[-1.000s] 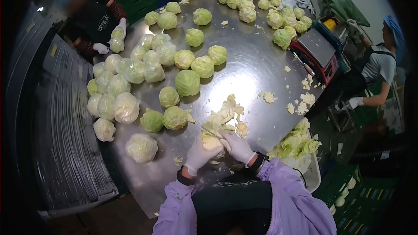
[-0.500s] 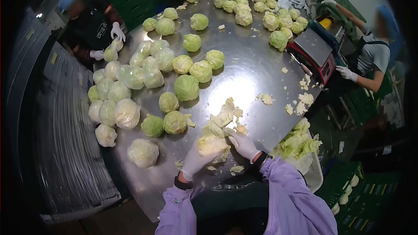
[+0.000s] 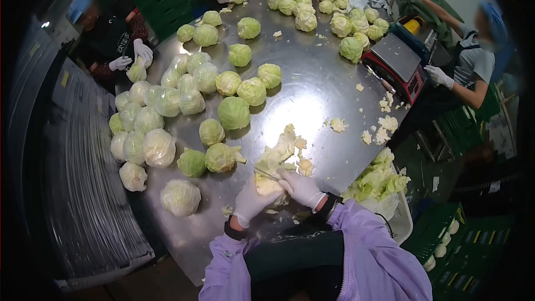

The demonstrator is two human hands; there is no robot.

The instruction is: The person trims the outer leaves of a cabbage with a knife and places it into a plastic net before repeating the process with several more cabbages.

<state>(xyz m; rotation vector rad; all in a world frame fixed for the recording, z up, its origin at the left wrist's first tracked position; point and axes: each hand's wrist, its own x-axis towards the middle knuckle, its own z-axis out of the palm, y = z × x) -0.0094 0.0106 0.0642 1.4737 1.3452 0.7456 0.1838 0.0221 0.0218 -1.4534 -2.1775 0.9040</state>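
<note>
In a white glove, my left hand [image 3: 252, 200] is wrapped round the left side of a pale cabbage [image 3: 267, 184] low over the near part of the metal table. My right hand [image 3: 302, 188], gloved too, is closed on a thin knife [image 3: 266, 174], whose blade lies across the top of this cabbage. Torn pale leaves [image 3: 281, 147] lie just beyond my hands. To the left, a whole cabbage [image 3: 180, 197] rests on the table, with two greener heads [image 3: 220, 158] a little farther off.
Many cabbages, some in clear wrap [image 3: 159, 147], cover the left side of the metal table [image 3: 323, 89]. A red scale [image 3: 397, 61] stands at the right. A white basket [image 3: 402, 217] of leaves is by the right edge. Three people work around the table.
The knife blade now shows across the cabbage, and my right hand has moved left and down onto it. The view has shifted slightly. At the far left, a co-worker's hands have lifted a cabbage.
</note>
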